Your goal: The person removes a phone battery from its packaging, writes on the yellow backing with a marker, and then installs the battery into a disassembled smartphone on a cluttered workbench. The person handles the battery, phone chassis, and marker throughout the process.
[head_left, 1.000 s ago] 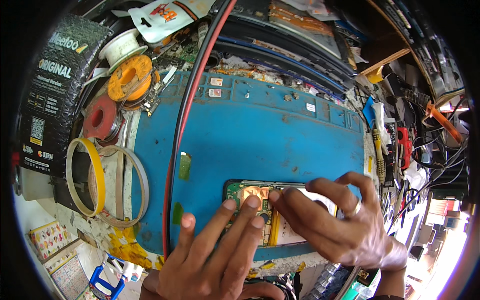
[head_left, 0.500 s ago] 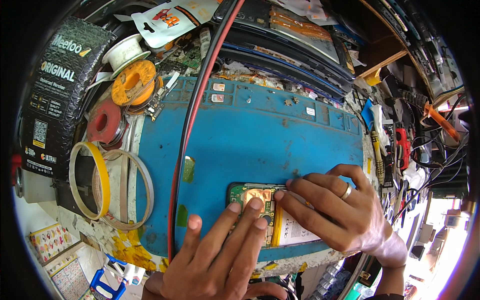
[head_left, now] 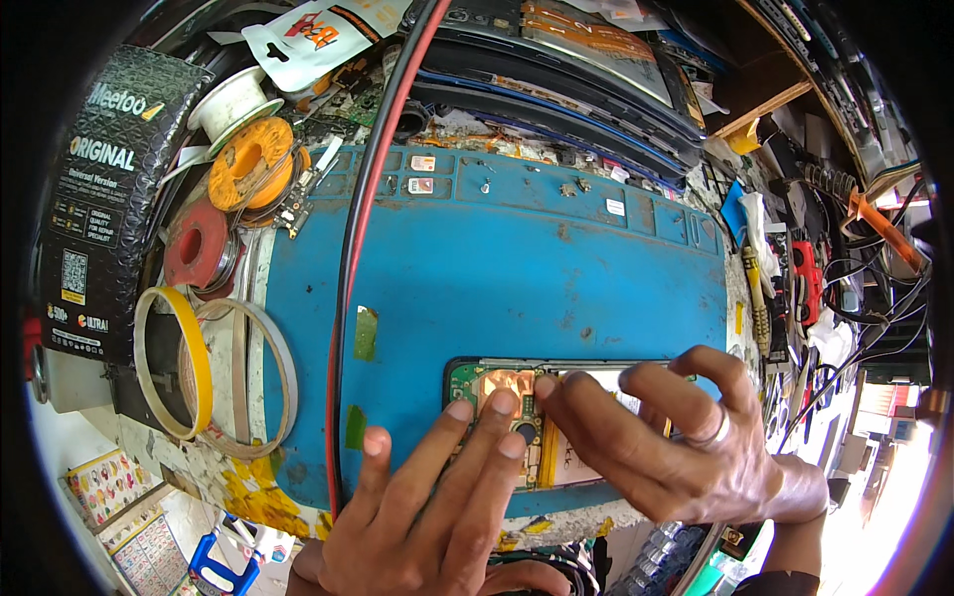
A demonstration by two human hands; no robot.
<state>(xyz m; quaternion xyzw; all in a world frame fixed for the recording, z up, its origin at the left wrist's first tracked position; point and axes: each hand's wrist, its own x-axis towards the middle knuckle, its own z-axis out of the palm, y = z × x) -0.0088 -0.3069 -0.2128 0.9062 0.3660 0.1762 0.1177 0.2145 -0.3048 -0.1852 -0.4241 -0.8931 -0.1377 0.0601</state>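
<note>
An opened phone (head_left: pixel 467 379) lies face down near the front edge of a blue work mat (head_left: pixel 517 268), its green circuit board, copper shield and pale battery exposed. My left hand (head_left: pixel 437 517) reaches up from below, fingertips pressing on the board and copper shield. My right hand (head_left: pixel 676 447), with a ring on one finger, comes in from the right and covers the battery; its forefinger tip meets the left fingertips at the copper shield. Both hands press on the phone and hold nothing else.
A red and black cable (head_left: pixel 353 258) runs down the mat's left side. Tape rolls (head_left: pixel 174 363) and solder spools (head_left: pixel 248 164) sit at the left beside a black packet (head_left: pixel 99 199). Tools and wires (head_left: pixel 795 268) crowd the right edge. Small parts lie in the mat's rear compartments (head_left: pixel 422 174).
Both hands have slid slightly right and down over the phone, fingertips staying together at the copper shield. The phone itself has not visibly moved.
</note>
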